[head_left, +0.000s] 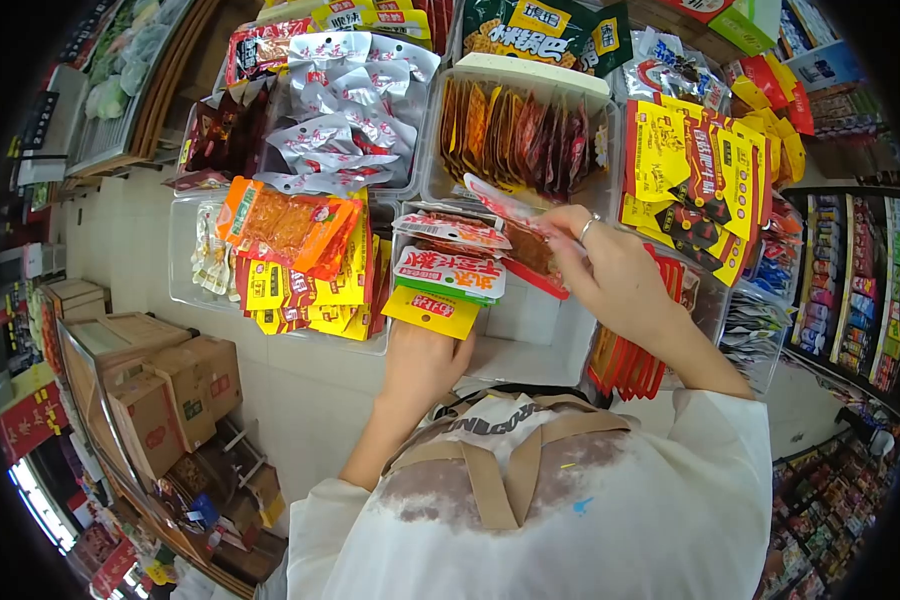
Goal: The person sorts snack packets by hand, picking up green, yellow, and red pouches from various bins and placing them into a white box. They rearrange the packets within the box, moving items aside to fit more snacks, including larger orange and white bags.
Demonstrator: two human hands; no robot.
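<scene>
My right hand (610, 270) pinches a snack packet (502, 200) with a white and red header, held tilted over an open bin. Beneath it sits a brown snack packet (532, 255) with a red edge. My left hand (420, 355) is at the bin's near left side, gripping a stack of snack packets from below. The front one is a yellow-topped packet (432, 310) that hides most of its fingers; the thumb shows at the right. Behind it stand a white and orange-lettered packet (450, 270) and several others. The white bin floor (530, 350) shows to the right.
Clear bins surround this one: silver packets (345, 110) at upper left, a row of brown packets (520, 135) behind, yellow packets (695, 180) at right, and red-edged packets (635, 350) beside my right forearm. An orange packet (295, 225) tops the left pile. Cardboard boxes (175, 400) stand lower left.
</scene>
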